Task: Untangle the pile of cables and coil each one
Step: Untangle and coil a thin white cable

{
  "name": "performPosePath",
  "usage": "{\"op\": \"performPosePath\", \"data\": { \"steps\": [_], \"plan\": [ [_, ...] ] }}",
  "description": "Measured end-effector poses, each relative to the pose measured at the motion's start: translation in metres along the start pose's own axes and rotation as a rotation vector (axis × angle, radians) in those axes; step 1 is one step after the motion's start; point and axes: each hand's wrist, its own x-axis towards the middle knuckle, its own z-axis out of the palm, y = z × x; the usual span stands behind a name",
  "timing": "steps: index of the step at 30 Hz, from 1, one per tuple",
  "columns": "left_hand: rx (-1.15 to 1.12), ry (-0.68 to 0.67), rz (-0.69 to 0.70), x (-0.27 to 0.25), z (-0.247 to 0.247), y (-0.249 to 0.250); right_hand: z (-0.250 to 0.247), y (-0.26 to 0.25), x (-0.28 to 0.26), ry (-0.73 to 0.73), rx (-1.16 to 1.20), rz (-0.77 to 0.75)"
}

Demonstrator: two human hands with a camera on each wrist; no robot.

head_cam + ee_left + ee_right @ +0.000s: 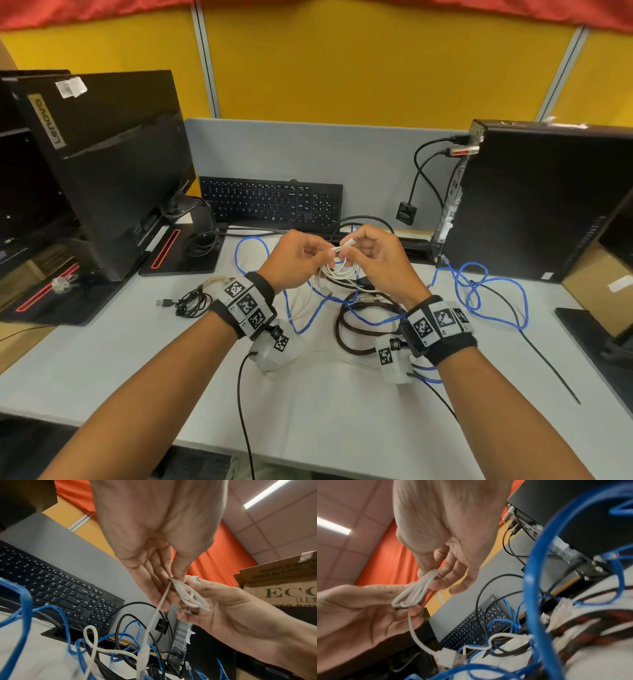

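We look down at a pale grey desk [308,411] hemmed in by office gear: a black keyboard [272,204] leans against the grey partition at the back, a black computer tower [541,202] stands to the right with black leads plugged into it, and a black monitor [113,164] sits on its base to the left. Spread across the desk under our wrists lies the tangle: a long blue cable [479,291] looping widely to the right, a dark brown braided cable [356,329] in loose rings near the middle, and black leads running between them. A small black cable [191,303], already bundled, lies apart on the left near the monitor base. Both hands are raised above the tangle, close together. Our left hand [294,260] and right hand [380,260] each pinch the white cable [342,270], which is gathered into several small loops between the fingertips. From the left hand's pinch a single white strand [154,622] drops down into the tangle below, crossing the blue cable.
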Motion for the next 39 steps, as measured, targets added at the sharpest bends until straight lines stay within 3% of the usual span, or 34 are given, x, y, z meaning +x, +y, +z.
{"op": "performPosePath", "data": {
  "steps": [6,11,20,23,25,28,32,34,39],
  "plan": [
    [-0.028,0.015,-0.001,-0.002,0.001,0.001,0.009,0.004,-0.002,0.026,0.274,0.143],
    [0.138,0.042,0.031,-0.004,0.000,-0.007,0.010,0.000,0.003,0.069,0.002,0.002],
    [0.273,0.090,0.101,-0.006,0.006,-0.009,0.000,-0.005,0.014,0.389,0.266,0.179],
    [0.294,0.105,0.086,-0.004,0.010,-0.011,0.003,-0.003,0.013,0.472,0.096,0.198],
    [0.301,0.128,0.067,-0.005,0.012,-0.013,0.007,0.002,0.009,0.509,-0.230,0.055],
    [0.274,0.152,0.063,-0.006,0.015,-0.013,0.013,0.007,0.000,0.367,-0.534,-0.121],
    [0.177,0.207,0.067,-0.004,0.012,-0.011,0.013,0.008,-0.003,0.112,-0.454,-0.050],
    [0.128,0.220,0.062,-0.003,0.009,-0.011,0.011,0.006,-0.003,0.090,-0.437,-0.013],
    [0.060,0.184,0.043,-0.003,0.009,-0.010,0.004,-0.003,0.004,0.054,-0.676,-0.124]
  ]
}}
